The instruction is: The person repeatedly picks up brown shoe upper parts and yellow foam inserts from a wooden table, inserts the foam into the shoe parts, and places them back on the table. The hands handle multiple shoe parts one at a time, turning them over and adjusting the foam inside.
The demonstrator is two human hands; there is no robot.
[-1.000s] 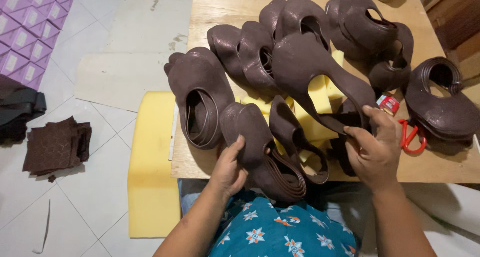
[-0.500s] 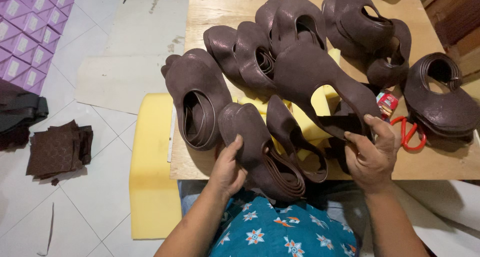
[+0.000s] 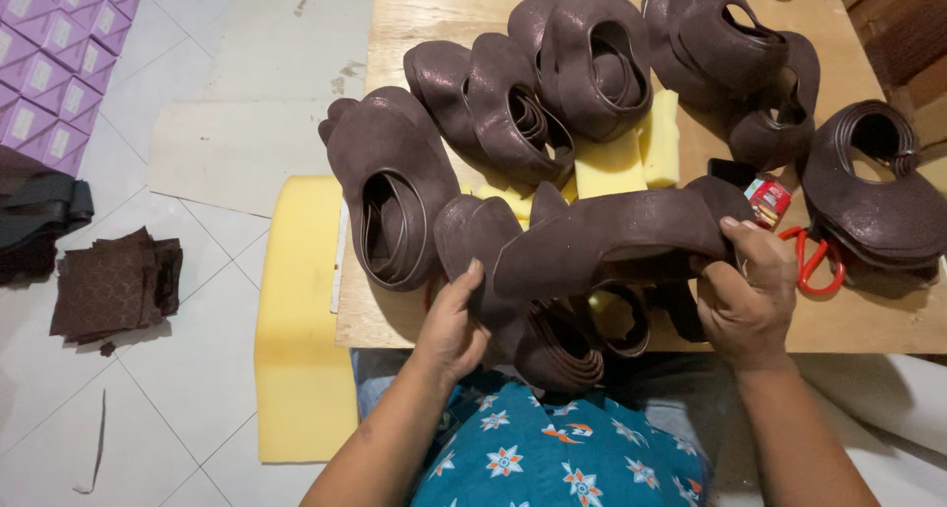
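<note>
Wooden table [image 3: 434,14] over white tile floor, brown shoe tops piled all over. My right hand [image 3: 747,295] closed tight on one end of brown leather piece [image 3: 612,239], thumb on top. My left hand [image 3: 456,320] pinching other end, fingers curled under. Piece stretches between both my grips, just above table edge. Looks light, bendy, floppy, not breakable. Best hold at both ends, else middle sags. Red scissors [image 3: 811,260] just right of my right grip.
</note>
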